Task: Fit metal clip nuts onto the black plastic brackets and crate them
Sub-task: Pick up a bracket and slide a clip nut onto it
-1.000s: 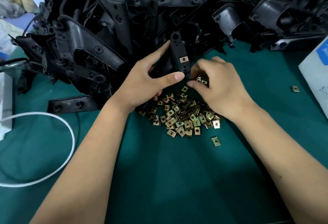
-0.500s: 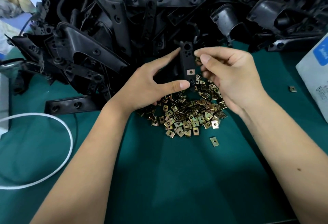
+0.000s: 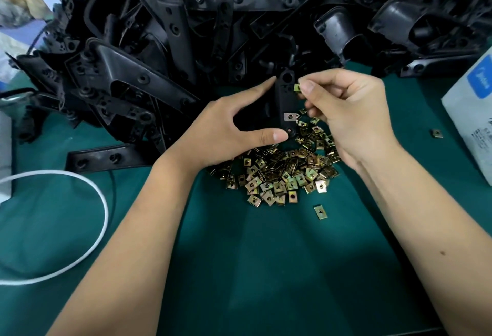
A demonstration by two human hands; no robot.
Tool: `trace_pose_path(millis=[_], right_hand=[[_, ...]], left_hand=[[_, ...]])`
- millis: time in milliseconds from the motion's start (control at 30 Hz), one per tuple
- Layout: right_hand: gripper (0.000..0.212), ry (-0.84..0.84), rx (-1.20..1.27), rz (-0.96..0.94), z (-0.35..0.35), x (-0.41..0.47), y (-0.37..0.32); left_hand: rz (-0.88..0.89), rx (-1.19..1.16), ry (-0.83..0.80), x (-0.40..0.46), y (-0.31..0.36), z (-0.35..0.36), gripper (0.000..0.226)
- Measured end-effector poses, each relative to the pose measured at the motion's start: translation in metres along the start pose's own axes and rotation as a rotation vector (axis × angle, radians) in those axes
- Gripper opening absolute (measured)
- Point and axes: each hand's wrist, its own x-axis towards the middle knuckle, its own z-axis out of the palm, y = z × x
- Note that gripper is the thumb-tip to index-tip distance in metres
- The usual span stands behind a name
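I see my left hand [image 3: 226,133] holding a small black bracket [image 3: 286,101] up above the green table [image 3: 266,269]. My thumb sits at the bottom end of the bracket and my first finger reaches up along its left side to the top end, so the bracket is gripped between them. It stands almost upright. One metal clip nut [image 3: 290,116] is already on the bracket, near its lower end.

My right hand [image 3: 346,112] is just beside the bracket, on its right. Its finger and thumb are pinched tight on another clip nut [image 3: 297,87]. This one is right at the bracket's right edge, near the top hole. I cannot tell if it is touching the bracket yet.

Under my hands lies a heap of loose clip nuts [image 3: 282,173], gold and shiny, spread on the table. One lone nut [image 3: 320,212] lies a little way in front of the heap. Another single nut [image 3: 437,133] lies far off to the right, near a white box [image 3: 471,122] with a blue label.

Behind my hands is a big pile of black plastic brackets [image 3: 213,29], all jumbled up. One flat bracket [image 3: 106,157] lies on the table at the left of the pile. A white cord [image 3: 101,202] curls in a loop on the left side of the table.
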Motion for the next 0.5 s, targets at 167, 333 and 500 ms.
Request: trace_pose_path(millis=[167,333,500], right_hand=[[0.013,-0.043,-0.076,-0.008,-0.003,0.003,-0.002],[0.021,-0.106,-0.063,0.063,-0.01,0.007,-0.006],[0.038,-0.143,-0.056,0.077,-0.013,0.008,-0.008]], left_hand=[[0.018,0.002,-0.01,0.001,-0.002,0.0,0.091],[0.063,0.035,-0.031,0.0,-0.001,0.0,0.095],[0.084,0.063,-0.035,0.0,-0.001,0.002,0.097]])
